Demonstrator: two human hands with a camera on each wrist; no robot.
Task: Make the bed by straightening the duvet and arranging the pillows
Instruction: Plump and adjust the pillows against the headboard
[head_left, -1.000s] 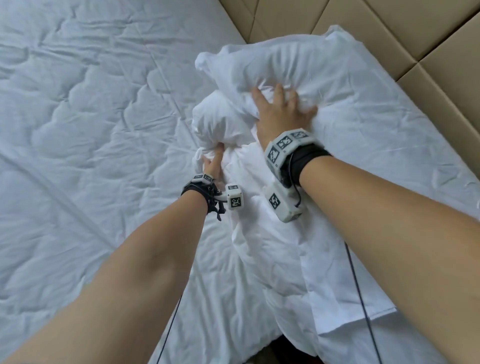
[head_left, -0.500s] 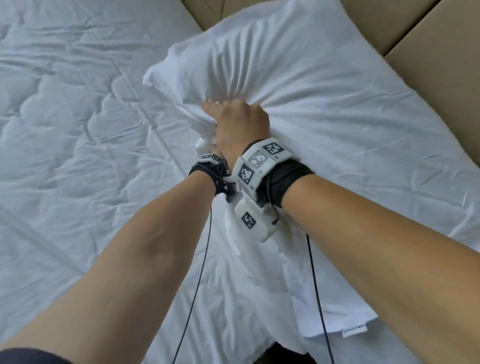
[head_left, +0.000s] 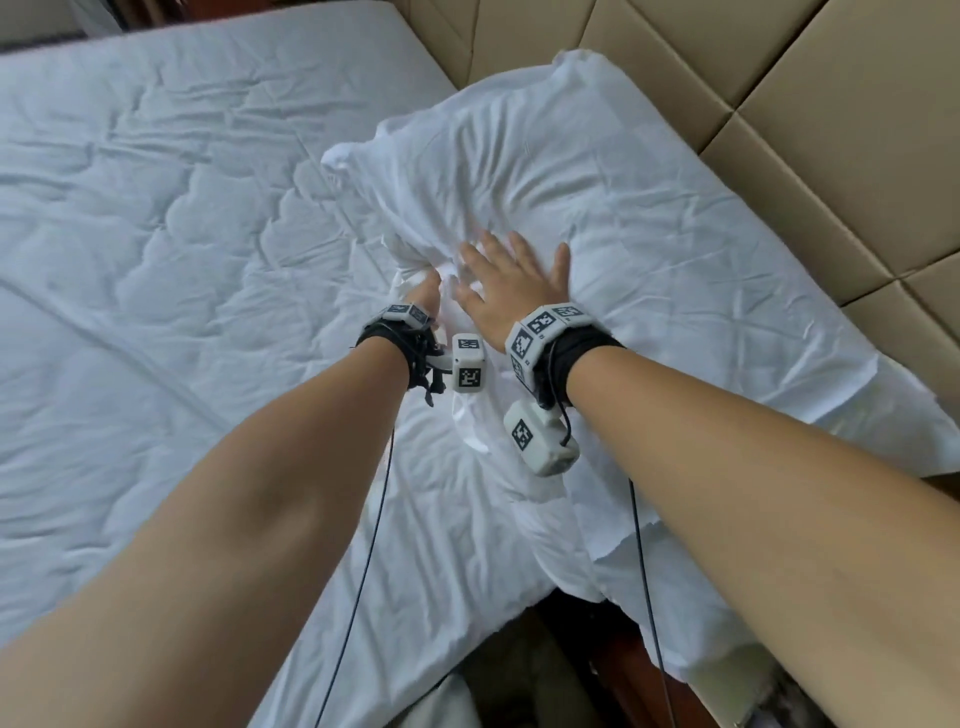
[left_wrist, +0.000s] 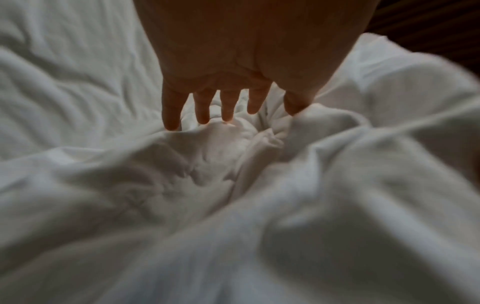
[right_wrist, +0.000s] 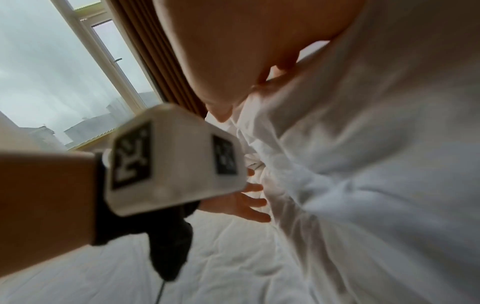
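Head view: left hand (head_left: 425, 293) behind pillow (head_left: 597, 171).

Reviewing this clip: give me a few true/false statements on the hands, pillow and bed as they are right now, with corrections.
1. The right hand lies flat on the pillow, fingers spread. True.
2. The left hand grips a blanket corner. False: its fingers are straight, at the bunched white fabric.
3. The pillow lies near the tan padded headboard. True.
4. The quilted bed cover is dark blue. False: it is white.
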